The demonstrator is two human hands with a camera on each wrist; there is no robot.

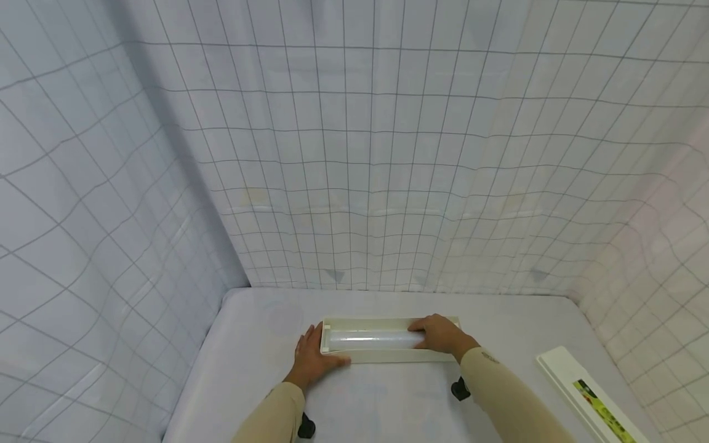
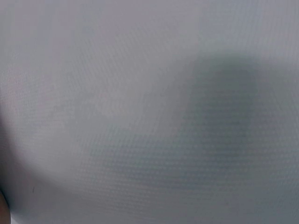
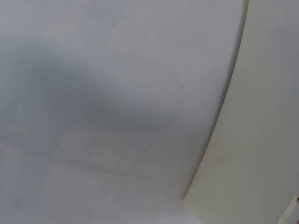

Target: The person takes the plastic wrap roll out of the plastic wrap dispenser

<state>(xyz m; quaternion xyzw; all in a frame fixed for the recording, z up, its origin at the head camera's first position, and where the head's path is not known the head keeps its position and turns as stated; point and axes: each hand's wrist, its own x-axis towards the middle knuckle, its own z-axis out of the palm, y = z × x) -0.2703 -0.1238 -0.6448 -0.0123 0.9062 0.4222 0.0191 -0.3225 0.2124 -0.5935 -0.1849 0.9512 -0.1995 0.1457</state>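
Observation:
A long white box [image 1: 388,356] lies crosswise on the white-covered table, its open top showing a shiny roll of clear film [image 1: 371,339] inside. My left hand [image 1: 311,358] is spread against the box's left end, thumb stretched along the front wall. With fingers reaching into the right part of the box, my right hand [image 1: 442,335] grips the roll near its right end; the fingertips are partly hidden. In the right wrist view the box's pale wall [image 3: 252,121] fills the right side. The left wrist view shows mostly blurred white cloth [image 2: 117,93].
A long white lid [image 1: 576,394] with a yellow-green printed label lies at an angle on the right of the table. White grid-patterned curtains [image 1: 376,154] enclose the table at the back and both sides. Black wrist devices [image 1: 460,389] hang below the sleeves.

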